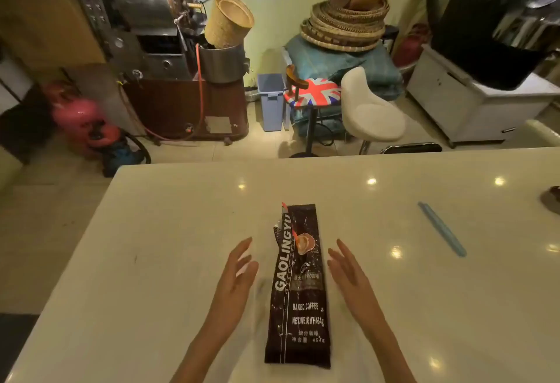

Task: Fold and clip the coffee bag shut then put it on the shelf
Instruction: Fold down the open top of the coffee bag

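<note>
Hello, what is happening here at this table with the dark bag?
A person stands at a white table with a dark coffee bag lying flat on it. The left hand and right hand are open on either side of the bag, not gripping it. The bag's far end looks open and creased, not yet folded. A light blue bag clip lies apart on the right, untouched.

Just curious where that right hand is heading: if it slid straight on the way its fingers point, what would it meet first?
Probably nothing soon. The right hand points up the counter, close beside the coffee bag, apparently not touching it. The blue clip lies off to its right. Depth is hard to judge.
</note>
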`<state>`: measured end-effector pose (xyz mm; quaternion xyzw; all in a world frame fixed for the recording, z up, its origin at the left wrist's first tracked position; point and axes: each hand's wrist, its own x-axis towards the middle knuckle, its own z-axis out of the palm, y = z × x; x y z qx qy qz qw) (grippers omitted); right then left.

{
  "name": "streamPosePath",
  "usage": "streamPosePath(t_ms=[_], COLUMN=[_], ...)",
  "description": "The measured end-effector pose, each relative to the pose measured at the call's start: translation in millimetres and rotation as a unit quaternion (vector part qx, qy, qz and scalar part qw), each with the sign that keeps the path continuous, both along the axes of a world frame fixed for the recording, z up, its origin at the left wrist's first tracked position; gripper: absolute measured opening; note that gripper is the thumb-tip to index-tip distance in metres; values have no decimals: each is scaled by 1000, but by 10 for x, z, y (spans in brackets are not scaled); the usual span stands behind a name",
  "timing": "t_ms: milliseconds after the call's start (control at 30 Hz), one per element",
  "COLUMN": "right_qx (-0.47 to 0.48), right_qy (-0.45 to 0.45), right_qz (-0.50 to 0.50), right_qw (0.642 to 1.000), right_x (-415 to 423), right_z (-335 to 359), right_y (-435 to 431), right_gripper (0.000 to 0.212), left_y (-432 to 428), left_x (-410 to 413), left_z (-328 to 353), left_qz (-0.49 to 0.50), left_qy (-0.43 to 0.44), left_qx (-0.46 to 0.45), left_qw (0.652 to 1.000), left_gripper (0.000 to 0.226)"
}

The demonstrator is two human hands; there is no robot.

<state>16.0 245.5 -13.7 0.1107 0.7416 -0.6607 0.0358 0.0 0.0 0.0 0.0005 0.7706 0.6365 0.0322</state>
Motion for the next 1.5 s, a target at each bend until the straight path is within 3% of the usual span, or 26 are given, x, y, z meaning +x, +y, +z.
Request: streamPosePath(t_ms=[67,100,333,433,567,733,967,1200,1500], right_qx=[-11,-22,-56,-23,-26,-24,-7,-46,-40], right_qy=[-12,-2,82,127,141,193,200,171,126], right_qz=[-27,-40,-71,-82,-85,-58,-96,-116,-87], right_qw=[1000,999,993,988,986,979,975,977,987], right_x=[-39,-44,-28,-31,-71,-58,55,128,22], right_z=[21,13,367,504,533,686,625,580,600], right_y=[-157,-219,-289,-194,-218,-330,-406,-536,-534], right_gripper=[33,26,32,36,29,46,47,48,16], left_y=[212,308,472,344,232,209,173,279,329], left_x=[-56,-86,-172,-185,-242,-255,-99,34,-70], left_z=[69,94,449,565,594,705,690,636,549], left_qz=[-38,-59,-69,-44,-12,-12,-80,-47,-39], left_qy=[-66,-83,-14,29,27,45,35,14,8], left_qx=[21,36,93,58,77,70,35,111,120], left_qw=[997,994,993,997,997,996,996,993,992], left_gripper=[34,27,8,8,17,24,30,39,18])
